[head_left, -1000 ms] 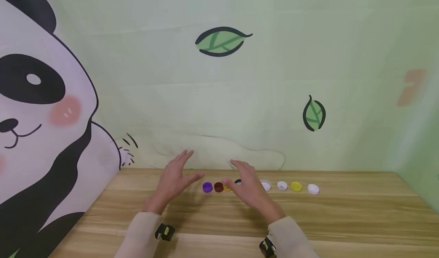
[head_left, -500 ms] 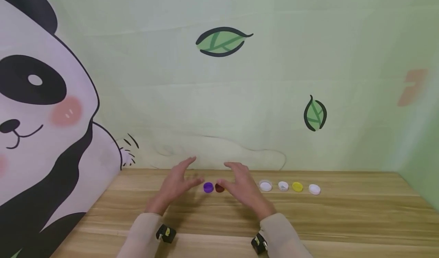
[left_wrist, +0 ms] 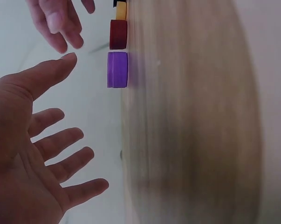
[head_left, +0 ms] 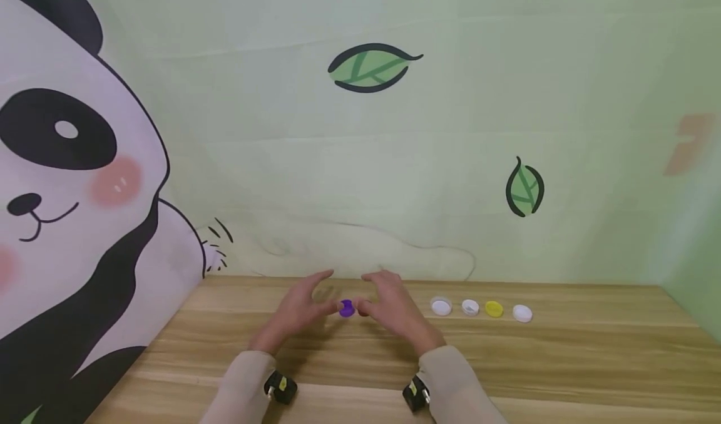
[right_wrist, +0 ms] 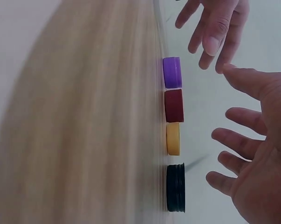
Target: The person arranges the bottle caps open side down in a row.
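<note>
A wood-grained counter (head_left: 563,361) in light brown, streaked with darker bands, runs back to a pale green backdrop (head_left: 270,111) that shows faint horizontal creases. A large black-and-white panda (head_left: 112,236) with pink cheeks is printed at the left side of the head view, two outlined green leaves, an upper leaf (head_left: 372,68) and a lower leaf (head_left: 525,189), decorate the middle and right, and a blurred reddish mark (head_left: 688,144) sits near the right edge. Small round caps stand in a row near the back edge of the counter. From the left come a purple cap (head_left: 346,309) with finely ribbed sides, a dark red cap (right_wrist: 174,106), a yellow-orange cap (right_wrist: 173,138) and a black cap (right_wrist: 175,188) with ridges; the wrist views show these four side on. Farther right lie a white cap with a translucent rim (head_left: 441,306), a smaller white cap (head_left: 470,307), a bright yellow cap (head_left: 494,309) and a last white cap (head_left: 522,314). Left hand (head_left: 301,309) and right hand (head_left: 393,305) hang apart above the counter, fingers spread and holding nothing, thumbs pointing toward each other near the purple cap. Beige sleeves (head_left: 242,386) carry small black devices (head_left: 281,388) at the wrists.
</note>
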A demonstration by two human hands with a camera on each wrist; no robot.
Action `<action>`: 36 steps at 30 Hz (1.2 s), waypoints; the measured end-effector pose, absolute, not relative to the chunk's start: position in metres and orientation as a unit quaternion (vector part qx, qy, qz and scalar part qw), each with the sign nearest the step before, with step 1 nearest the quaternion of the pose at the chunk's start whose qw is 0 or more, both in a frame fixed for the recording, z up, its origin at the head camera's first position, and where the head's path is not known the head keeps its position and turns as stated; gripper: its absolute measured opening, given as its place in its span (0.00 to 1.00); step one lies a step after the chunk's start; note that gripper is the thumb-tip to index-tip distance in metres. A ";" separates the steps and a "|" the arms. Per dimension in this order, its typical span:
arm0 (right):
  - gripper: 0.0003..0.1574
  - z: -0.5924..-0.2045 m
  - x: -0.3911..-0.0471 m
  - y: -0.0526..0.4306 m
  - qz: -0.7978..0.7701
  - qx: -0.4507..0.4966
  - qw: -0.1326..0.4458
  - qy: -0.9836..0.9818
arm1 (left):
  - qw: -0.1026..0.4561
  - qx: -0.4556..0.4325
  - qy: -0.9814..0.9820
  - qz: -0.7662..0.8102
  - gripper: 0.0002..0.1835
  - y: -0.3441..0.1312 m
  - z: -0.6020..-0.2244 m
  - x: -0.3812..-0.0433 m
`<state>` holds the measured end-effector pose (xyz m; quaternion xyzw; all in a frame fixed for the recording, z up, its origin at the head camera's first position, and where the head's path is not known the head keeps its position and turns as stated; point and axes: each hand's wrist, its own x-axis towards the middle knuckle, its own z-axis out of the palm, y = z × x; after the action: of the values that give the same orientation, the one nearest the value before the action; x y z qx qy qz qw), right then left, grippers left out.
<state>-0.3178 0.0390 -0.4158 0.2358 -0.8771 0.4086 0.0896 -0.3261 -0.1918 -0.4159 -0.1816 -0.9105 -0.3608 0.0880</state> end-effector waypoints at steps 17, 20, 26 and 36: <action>0.30 -0.418 -0.333 0.033 0.359 0.268 0.035 -0.893 | 0.029 -0.185 -0.910 -0.370 0.25 -0.187 -0.420 -0.327; 0.29 -0.418 -0.334 0.031 0.358 0.279 0.024 -0.891 | 0.021 -0.188 -0.910 -0.369 0.22 -0.187 -0.421 -0.327; 0.25 -0.421 -0.336 0.028 0.367 0.285 -0.008 -0.886 | 0.029 -0.202 -0.910 -0.360 0.19 -0.188 -0.423 -0.326; 0.19 -0.429 -0.342 0.020 0.341 0.307 0.003 -0.889 | 0.034 -0.193 -0.908 -0.371 0.16 -0.187 -0.429 -0.327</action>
<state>-0.3420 0.0197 -0.4292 0.3069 -0.8886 0.3410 0.0031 -0.3271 -0.1874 -0.4291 -0.1934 -0.9078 -0.3705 0.0335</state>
